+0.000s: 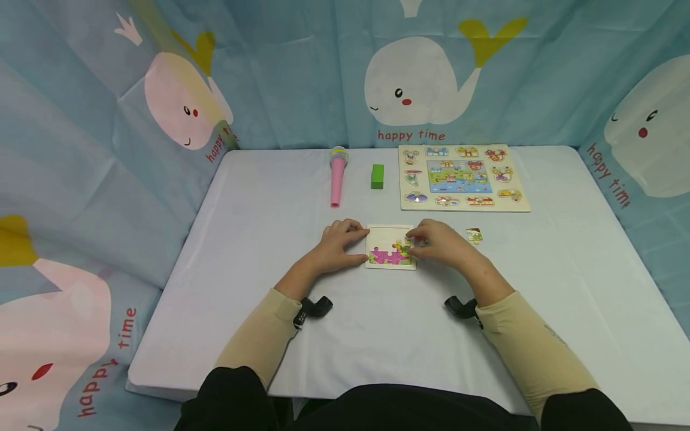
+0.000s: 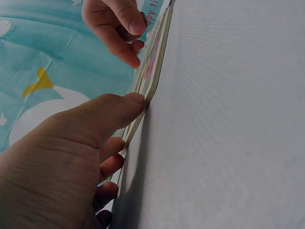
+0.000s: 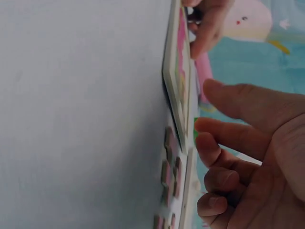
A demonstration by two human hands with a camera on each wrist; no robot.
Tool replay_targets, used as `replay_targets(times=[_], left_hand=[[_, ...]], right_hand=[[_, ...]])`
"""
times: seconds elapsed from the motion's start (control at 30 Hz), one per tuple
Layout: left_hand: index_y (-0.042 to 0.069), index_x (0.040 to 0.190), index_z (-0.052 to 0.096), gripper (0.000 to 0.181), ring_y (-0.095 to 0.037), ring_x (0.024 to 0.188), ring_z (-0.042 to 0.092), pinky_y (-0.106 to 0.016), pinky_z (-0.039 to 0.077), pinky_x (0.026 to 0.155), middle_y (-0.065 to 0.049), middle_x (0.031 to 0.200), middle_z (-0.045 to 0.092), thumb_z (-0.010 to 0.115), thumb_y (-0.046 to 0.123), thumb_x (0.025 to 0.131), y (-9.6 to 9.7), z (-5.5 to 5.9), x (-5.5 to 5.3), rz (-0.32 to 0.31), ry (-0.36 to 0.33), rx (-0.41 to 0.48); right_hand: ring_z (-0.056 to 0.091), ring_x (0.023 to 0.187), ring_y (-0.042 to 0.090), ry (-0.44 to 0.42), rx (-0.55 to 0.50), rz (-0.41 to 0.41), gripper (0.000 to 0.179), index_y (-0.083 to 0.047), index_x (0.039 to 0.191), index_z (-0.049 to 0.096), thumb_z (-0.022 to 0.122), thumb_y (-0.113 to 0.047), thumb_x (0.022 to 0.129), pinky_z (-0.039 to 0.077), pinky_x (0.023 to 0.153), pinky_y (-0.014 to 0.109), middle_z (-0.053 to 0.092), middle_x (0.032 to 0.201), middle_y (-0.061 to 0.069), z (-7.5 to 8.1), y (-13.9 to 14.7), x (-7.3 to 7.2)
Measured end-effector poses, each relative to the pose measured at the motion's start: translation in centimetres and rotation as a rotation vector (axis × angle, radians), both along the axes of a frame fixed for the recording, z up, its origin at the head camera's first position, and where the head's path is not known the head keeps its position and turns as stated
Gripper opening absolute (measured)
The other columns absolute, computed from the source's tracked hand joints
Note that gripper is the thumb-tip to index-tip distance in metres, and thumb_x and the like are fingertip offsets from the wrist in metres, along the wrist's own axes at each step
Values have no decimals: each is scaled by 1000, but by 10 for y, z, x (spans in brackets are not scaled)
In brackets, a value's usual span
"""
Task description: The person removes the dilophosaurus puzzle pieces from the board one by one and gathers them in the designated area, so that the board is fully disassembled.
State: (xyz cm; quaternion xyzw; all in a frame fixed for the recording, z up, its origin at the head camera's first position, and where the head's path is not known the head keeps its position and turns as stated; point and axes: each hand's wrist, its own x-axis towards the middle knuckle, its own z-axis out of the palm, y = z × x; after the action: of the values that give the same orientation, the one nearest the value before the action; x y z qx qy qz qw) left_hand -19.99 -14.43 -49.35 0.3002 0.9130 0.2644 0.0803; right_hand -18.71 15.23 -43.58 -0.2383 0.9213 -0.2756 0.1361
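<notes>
A small jigsaw tray [image 1: 389, 230] lies on the white table, its lower part filled with magenta, green and yellow pieces [image 1: 389, 257]. My left hand [image 1: 336, 245] touches the tray's left side, thumb near the front corner and forefinger farther back. In the left wrist view, that thumb [image 2: 119, 110] rests against the tray's edge. At the tray's right side is my right hand [image 1: 439, 242], thumb and forefinger apart. Its wrist view shows nothing between the thumb [image 3: 243, 101] and forefinger; the other fingers are loosely curled. Loose jigsaw pieces [image 1: 474, 235] lie right of this hand.
Behind the tray, a pink toy microphone [image 1: 336, 179] and a green block [image 1: 377, 176] lie on the table [image 1: 259, 203]. A larger wooden picture puzzle board [image 1: 465, 206] lies at the back right. A blue curtain with whales [image 1: 302, 78] hangs around the table.
</notes>
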Motion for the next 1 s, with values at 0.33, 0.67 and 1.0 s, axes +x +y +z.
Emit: replay_targets(times=[0.33,0.67,1.0], left_hand=[[17,151,54,68,-21,126,37,-44,28,103,-1,138,47,74,43,92,1,1,0,-2,-9,-10],[16,151,54,67,-22,126,38,-44,29,103,-2,137,47,74,42,92,0,2,-1,-5,-5,-9],[16,150,55,67,-22,125,38,-44,29,102,-2,136,47,75,42,92,0,0,-2,-5,-2,1]], right_hand=[[57,82,22,9,68,-34,32,7,111,75,82,-13,87,49,80,42,66,92,9,-7,-12,-1],[61,92,27,-28,34,-121,28,2,106,72,83,-12,85,49,86,46,68,97,11,-6,-16,-1],[63,94,28,-16,39,-152,29,3,109,73,82,-10,85,49,88,46,70,100,12,-9,-17,0]])
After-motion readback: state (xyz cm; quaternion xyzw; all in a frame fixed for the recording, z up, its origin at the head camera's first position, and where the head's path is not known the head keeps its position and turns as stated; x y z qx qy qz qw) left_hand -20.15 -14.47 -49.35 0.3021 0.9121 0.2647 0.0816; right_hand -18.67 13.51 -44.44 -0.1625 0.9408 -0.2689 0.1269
